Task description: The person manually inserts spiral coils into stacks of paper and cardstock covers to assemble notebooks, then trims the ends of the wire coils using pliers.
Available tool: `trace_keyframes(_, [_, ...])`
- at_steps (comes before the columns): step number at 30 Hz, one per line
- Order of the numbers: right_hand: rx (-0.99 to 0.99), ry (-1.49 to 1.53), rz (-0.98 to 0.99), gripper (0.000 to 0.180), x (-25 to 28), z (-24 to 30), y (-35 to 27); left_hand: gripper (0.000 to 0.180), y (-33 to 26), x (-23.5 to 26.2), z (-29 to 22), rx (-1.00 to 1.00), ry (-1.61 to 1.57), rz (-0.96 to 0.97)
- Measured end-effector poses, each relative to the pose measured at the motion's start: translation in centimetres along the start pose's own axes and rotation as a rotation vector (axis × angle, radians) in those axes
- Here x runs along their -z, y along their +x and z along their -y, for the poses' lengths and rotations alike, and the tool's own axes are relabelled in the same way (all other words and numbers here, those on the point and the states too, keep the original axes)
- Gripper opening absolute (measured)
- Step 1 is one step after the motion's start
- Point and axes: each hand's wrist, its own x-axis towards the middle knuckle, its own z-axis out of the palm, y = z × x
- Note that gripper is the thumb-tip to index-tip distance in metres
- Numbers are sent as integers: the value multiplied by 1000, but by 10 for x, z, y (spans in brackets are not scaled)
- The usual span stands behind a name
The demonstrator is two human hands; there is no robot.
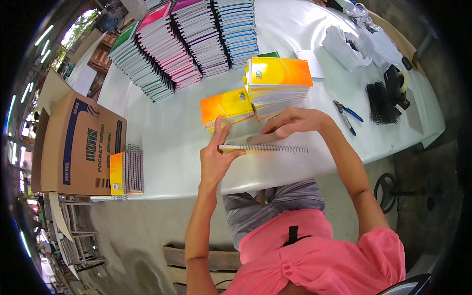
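Observation:
My left hand (215,156) grips a small memo notebook (236,149) by its left end, edge up, with thumb in front and fingers behind. A wire spiral coil (293,149) runs along the notebook's upper edge and sticks out past its right end. Just above the coil, my right hand (295,122) is bent with its fingers closed round a blurred greyish-brown shape (263,139), which I cannot make out. Behind my hands stand a lower stack of yellow-orange memo notebooks (226,107) and a taller stack of the same kind (280,73).
Tall stacks of spiral notebooks (196,42) fill the far left. A cardboard box (83,142) and coil-bound memo notebooks (127,172) stand at left. To the right lie blue-handled pliers (348,115), loose black coils (381,103), a tape dispenser (396,86) and a white bag (346,49).

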Motion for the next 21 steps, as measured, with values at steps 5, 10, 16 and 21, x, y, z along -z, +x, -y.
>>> trace_keyframes(5, [48,62,-64,56,6,-12,-2,103,2,-9,21,-30,-161,-15])
trace_keyframes(10, [-47,-73,-115,51,5,-12,4,101,8,-20,30,-67,-319,-34])
trace_keyframes(16, [6,-120,-77,49,4,-10,7,101,11,-22,37,-68,-302,-2])
trace_keyframes(21, [59,-69,-68,49,0,-8,5,101,11,-26,37,-47,-328,9])
